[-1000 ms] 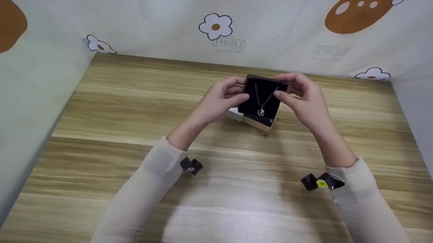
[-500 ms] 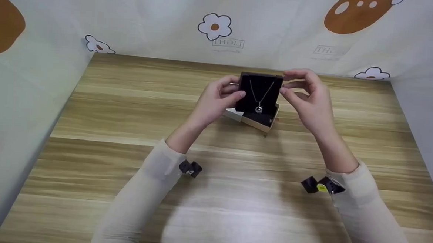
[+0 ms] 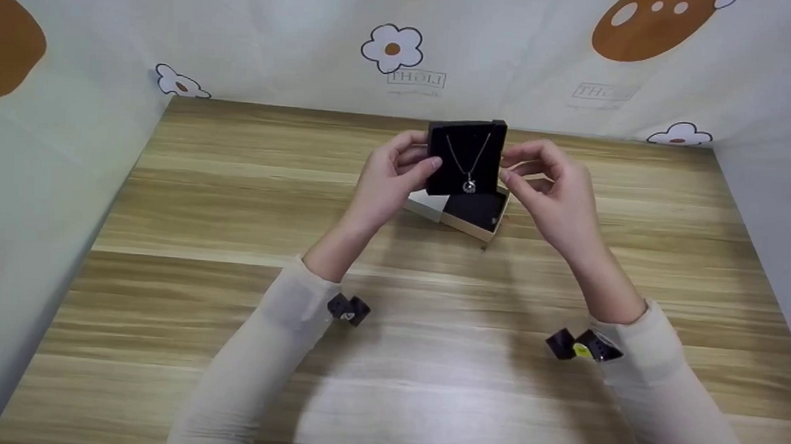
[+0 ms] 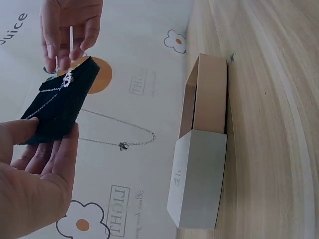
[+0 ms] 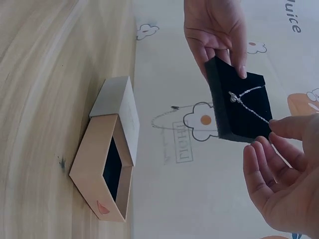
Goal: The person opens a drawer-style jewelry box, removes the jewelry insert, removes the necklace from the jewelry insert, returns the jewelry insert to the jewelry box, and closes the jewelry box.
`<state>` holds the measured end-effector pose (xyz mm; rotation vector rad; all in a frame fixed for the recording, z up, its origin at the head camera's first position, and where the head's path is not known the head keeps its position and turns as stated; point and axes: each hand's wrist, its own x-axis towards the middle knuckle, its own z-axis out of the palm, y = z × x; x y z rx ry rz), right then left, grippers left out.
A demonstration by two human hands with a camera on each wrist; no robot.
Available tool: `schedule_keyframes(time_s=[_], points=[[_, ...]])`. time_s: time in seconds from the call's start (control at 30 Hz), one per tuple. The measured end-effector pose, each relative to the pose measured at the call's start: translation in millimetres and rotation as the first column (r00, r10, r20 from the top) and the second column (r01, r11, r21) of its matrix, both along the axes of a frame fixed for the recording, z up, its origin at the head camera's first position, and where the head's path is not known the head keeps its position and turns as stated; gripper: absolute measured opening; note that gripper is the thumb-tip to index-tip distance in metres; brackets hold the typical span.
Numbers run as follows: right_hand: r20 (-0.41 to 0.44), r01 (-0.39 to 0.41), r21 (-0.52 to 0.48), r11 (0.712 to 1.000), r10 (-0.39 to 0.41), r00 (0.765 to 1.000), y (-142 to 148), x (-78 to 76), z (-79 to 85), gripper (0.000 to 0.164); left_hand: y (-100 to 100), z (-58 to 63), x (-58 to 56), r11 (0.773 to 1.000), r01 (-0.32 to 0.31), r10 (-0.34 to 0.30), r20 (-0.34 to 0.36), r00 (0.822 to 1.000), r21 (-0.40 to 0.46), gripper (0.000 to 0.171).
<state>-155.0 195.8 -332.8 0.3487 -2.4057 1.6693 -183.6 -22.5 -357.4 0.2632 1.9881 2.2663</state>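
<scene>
My left hand holds a black square necklace pad by its left side, thumb on the front and fingers behind. A silver necklace with a round sparkling pendant is mounted across the pad's front. The rest of its chain hangs in a loop behind the pad in the left wrist view. At the pad's right edge are the thumb and fingertips of my right hand, the other fingers loosely bent. Below the raised pad stands a drawer-style jewellery box, its beige drawer partly out of a white sleeve.
The box rests on a wood-grain table toward the back. A pale curtain printed with flowers hangs behind and at both sides. Inside the drawer lies a dark lining.
The pad has moved up and left in my left hand, showing more of the drawer's dark interior. My right thumb has slid off the pad's front to its right edge.
</scene>
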Motion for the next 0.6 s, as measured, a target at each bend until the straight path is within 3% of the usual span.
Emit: schedule_keyframes(time_s=[0.6], points=[[0.007, -0.015, 0.132, 0.991, 0.014, 1.000, -9.3, 3.6, -9.1, 0.025, 3.8, 1.0, 4.6, 0.999, 0.012, -0.011, -0.016, 1.000, 0.041, 0.028]])
